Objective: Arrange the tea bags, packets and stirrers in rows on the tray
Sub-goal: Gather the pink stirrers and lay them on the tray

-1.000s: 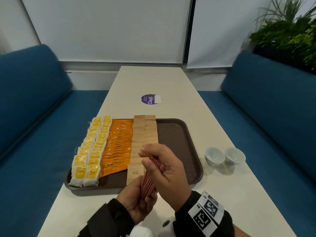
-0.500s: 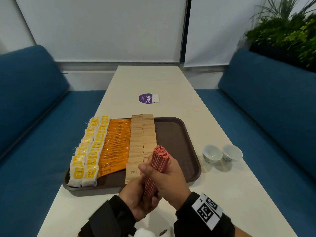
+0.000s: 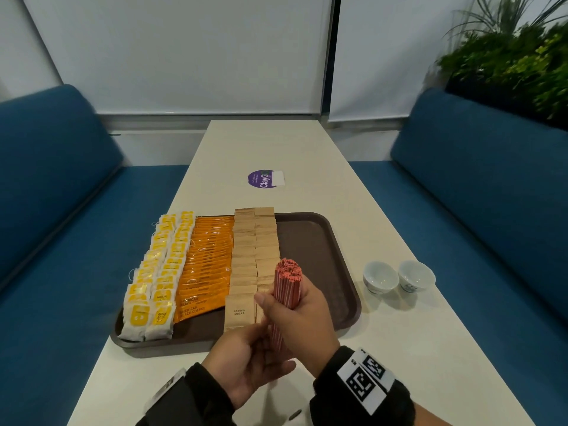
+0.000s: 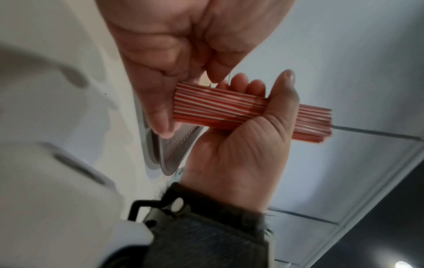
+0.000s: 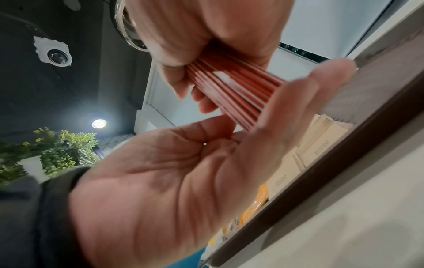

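My right hand point(image 3: 287, 307) grips a bundle of red-and-white stirrers point(image 3: 288, 282) upright over the near edge of the brown tray point(image 3: 316, 241). My left hand point(image 3: 255, 355) lies open below it, palm up, its fingers touching the bundle's lower end point(image 5: 234, 90). In the left wrist view the stirrers point(image 4: 220, 110) cross my right palm. On the tray lie rows of yellow tea bags point(image 3: 159, 272), orange coffee packets point(image 3: 209, 265) and brown sugar packets point(image 3: 255, 250). The tray's right part is bare.
Two small white cups point(image 3: 379, 276) point(image 3: 415, 275) stand on the table right of the tray. A purple sticker point(image 3: 264, 178) lies beyond it. Blue benches point(image 3: 46, 210) flank the table, and a plant point(image 3: 516, 63) stands at the back right.
The stirrer bundle has come up from a low tilt to upright in my right hand. My left hand has opened under its lower end.
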A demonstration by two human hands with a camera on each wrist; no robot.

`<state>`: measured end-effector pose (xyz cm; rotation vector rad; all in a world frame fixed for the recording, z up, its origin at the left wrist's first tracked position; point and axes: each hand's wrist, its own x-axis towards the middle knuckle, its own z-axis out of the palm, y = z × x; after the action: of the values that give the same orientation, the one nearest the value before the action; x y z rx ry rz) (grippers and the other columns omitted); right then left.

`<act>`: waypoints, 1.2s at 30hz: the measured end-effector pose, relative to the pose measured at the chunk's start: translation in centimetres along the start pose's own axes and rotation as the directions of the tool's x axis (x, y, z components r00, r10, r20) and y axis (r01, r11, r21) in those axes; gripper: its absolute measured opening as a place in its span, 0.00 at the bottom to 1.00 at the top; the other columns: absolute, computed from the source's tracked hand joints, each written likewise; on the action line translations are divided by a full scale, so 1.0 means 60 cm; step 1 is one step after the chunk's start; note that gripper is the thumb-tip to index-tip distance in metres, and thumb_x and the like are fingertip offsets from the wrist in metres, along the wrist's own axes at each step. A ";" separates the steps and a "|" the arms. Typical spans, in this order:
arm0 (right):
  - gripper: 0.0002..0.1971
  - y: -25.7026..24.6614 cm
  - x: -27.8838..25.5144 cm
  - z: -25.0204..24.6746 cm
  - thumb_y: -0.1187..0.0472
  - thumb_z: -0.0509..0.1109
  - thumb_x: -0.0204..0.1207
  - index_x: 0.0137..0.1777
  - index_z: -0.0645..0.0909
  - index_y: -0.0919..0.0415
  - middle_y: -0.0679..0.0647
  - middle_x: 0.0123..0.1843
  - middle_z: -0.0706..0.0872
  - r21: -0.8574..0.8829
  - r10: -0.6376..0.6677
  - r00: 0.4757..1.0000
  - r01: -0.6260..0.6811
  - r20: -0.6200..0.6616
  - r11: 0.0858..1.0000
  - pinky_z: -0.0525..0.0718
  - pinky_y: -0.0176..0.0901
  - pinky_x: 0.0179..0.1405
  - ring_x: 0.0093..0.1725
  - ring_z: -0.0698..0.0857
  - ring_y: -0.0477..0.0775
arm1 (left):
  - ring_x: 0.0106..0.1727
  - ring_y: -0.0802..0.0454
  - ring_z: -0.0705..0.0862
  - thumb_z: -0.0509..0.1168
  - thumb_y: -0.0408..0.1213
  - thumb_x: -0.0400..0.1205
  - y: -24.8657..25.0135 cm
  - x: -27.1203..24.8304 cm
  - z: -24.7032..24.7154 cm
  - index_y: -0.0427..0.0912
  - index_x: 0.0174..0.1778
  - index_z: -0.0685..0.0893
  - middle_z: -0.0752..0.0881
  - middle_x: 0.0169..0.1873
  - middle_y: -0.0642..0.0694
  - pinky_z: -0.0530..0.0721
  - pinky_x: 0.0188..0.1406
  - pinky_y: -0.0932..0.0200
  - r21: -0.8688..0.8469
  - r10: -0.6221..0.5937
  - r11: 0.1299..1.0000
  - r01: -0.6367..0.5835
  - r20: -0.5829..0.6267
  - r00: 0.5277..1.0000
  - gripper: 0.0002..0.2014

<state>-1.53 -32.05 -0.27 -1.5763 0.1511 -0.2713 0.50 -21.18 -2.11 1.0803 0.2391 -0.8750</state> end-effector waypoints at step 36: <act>0.37 0.230 0.517 -0.044 0.45 0.71 0.59 0.69 0.75 0.58 0.67 0.62 0.81 -0.910 0.575 0.763 -0.407 -0.295 0.074 0.78 0.71 0.59 0.59 0.81 0.74 | 0.66 0.63 0.75 0.57 0.46 0.85 0.082 -0.026 -0.114 0.60 0.54 0.78 0.73 0.58 0.56 0.68 0.62 0.74 0.995 0.423 -0.084 0.050 -0.010 0.906 0.06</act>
<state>28.58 -43.14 -11.60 -2.6414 0.8978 0.6817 4.59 -13.72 -1.26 2.7050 -0.4631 -0.4348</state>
